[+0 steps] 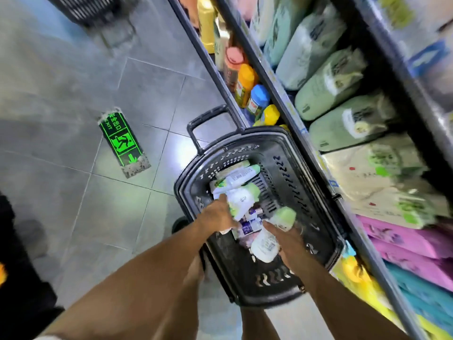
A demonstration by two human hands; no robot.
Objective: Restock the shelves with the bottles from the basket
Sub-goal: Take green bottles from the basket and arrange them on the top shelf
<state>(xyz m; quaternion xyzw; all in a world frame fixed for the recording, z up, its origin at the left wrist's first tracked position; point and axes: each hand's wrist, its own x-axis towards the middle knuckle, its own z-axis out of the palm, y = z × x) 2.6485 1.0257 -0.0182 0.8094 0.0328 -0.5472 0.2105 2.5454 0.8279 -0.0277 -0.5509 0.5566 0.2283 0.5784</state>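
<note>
A black plastic basket (316, 217) stands on the floor beside the shelves, holding several white bottles with pale green caps (235, 177). My left hand (217, 215) reaches into the pile and grips a white bottle with a green cap (241, 198). My right hand (285, 239) holds another white bottle (266, 244), its green cap (285, 217) pointing away from me. Small purple-labelled items (248, 225) lie between my two hands. The frame is blurred by motion.
The shelf unit (284, 104) runs along the right, with orange, blue and yellow capped bottles (247, 87) low down and green, beige, pink and teal packs (343, 128) above. A green exit sticker (122, 143) lies on the grey tiled floor at left. Another dark basket (93, 11) sits top left.
</note>
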